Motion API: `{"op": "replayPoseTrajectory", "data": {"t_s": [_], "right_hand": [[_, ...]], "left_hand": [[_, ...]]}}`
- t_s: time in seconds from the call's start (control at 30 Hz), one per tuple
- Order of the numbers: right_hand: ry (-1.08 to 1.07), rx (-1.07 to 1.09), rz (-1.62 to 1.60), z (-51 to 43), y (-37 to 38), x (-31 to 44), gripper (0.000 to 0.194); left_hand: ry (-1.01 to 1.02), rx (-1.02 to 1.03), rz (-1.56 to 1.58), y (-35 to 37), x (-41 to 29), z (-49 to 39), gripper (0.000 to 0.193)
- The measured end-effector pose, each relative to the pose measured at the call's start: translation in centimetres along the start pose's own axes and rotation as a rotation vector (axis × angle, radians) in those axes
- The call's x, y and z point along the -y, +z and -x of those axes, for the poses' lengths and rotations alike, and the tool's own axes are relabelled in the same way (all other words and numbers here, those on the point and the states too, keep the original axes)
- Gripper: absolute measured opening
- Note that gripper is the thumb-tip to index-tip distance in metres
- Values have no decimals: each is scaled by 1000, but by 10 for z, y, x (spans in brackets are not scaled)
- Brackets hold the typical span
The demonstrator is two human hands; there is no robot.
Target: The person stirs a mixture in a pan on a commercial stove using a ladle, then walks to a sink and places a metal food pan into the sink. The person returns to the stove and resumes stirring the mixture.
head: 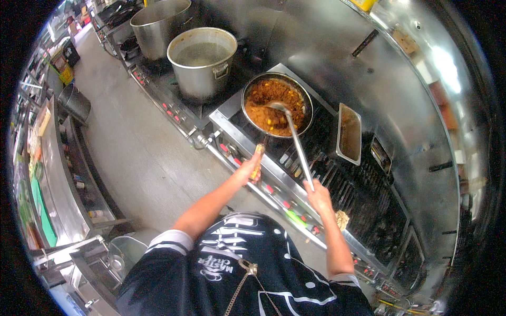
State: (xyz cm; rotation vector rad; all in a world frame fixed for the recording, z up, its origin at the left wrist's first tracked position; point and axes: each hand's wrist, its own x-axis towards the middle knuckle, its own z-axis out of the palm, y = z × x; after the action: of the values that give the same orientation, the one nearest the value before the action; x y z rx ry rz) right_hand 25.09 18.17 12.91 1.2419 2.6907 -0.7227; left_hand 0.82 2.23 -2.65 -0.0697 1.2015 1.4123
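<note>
My left hand grips the wrapped handle of a round pan standing on the cooktop. Inside the pan lies reddish-brown, crumbly food with yellow pieces scattered through it. My right hand is closed around the long metal handle of a ladle. The ladle's bowl rests in the food near the middle of the pan, its underside hidden by the food. A crumpled cloth lies on the cooktop's front edge, close to my right forearm.
A large metal stockpot holding cloudy liquid stands left of the pan, with another tall pot behind it. A rectangular metal tray rests on the black grill grates. Red knobs and a metal rail run along the front. Shelving stands across the floor.
</note>
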Motion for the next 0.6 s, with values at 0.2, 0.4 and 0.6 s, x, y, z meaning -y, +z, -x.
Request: {"op": "replayPoseTrajectory", "data": {"t_s": [0.2, 0.4, 0.6], "right_hand": [[0, 66, 125, 32, -51, -13, 55], [59, -28, -196, -59, 34, 22, 56], [139, -62, -395, -112, 26, 32, 50]], "left_hand": [[-31, -18, -58, -1, -2, -2, 80], [-8, -51, -76, 2, -4, 5, 79], [-26, -52, -79, 2, -5, 6, 80]]}}
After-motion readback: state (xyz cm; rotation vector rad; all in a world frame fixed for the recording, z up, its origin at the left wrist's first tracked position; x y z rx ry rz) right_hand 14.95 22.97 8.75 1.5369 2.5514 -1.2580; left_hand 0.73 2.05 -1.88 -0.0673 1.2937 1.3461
